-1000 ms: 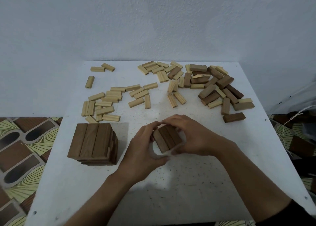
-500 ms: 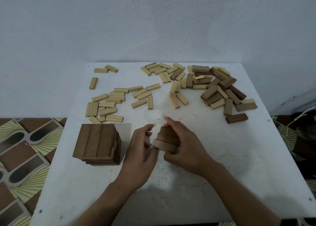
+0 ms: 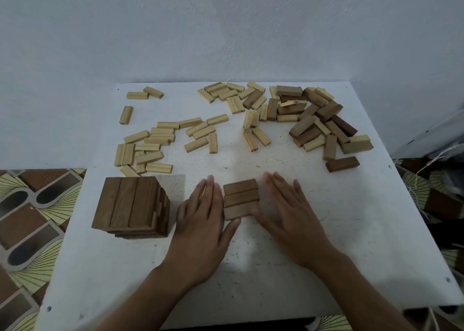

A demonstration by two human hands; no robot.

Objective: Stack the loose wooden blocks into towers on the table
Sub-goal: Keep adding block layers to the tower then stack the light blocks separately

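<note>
- Three dark wooden blocks (image 3: 241, 199) lie flat side by side in a row on the white bench (image 3: 351, 243), just below the middle of the frame, long sides touching.
- The left hand (image 3: 203, 220) lies flat against the row's left end, fingers (image 3: 209, 187) straight and together, holding nothing; its thumb tip touches the nearest block's corner.
- The right hand (image 3: 288, 215) lies flat against the row's right end, fingers (image 3: 276, 182) straight and slightly spread, gripping nothing.
- A finished tower of dark blocks (image 3: 130, 205) stands at lower left, near the left hand but apart from it, its top layer three blocks wide.
- Loose pale blocks (image 3: 150, 142) lie scattered across the upper left and middle of the bench.
- A mixed heap of dark and pale blocks (image 3: 313, 120) sits at upper right, with a single dark block (image 3: 342, 164) lying apart at its lower edge.
- A patterned floor (image 3: 30, 217) shows at the left, and a plain pale wall (image 3: 226, 29) fills the top.
</note>
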